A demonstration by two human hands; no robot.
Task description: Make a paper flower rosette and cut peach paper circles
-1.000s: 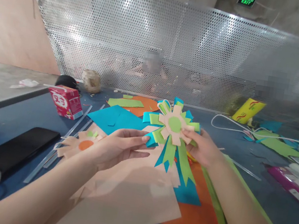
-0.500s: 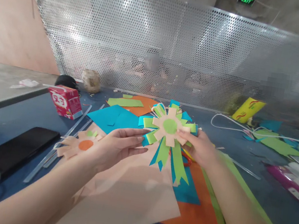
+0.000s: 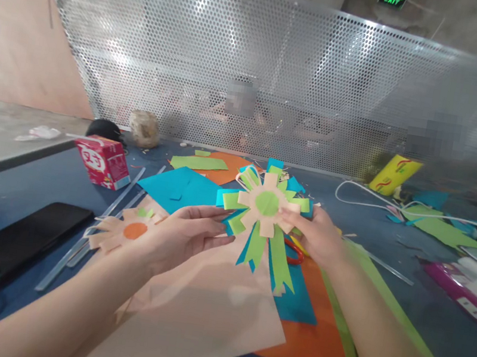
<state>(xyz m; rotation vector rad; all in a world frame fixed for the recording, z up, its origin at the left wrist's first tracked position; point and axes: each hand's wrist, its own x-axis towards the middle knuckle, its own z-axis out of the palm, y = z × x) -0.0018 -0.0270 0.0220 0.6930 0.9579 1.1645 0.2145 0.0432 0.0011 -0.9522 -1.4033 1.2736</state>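
Above the table [image 3: 39, 177], head cam: we hold a paper rosette [image 3: 267, 204] w/ right hand [image 3: 317, 236] pinched on its right petals; left hand [image 3: 179, 235] flat, fingers apart, tips touching its left edge. Likely light, floppy, tearable; best gripped near the layered centre.

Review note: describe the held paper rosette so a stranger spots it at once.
On the blue table before the perforated metal screen, above the peach sheet, the left hand and right hand hold the rosette. Its green disc, layered petals and hanging ribbon tails set it apart from the flat orange-centred flower lying left.
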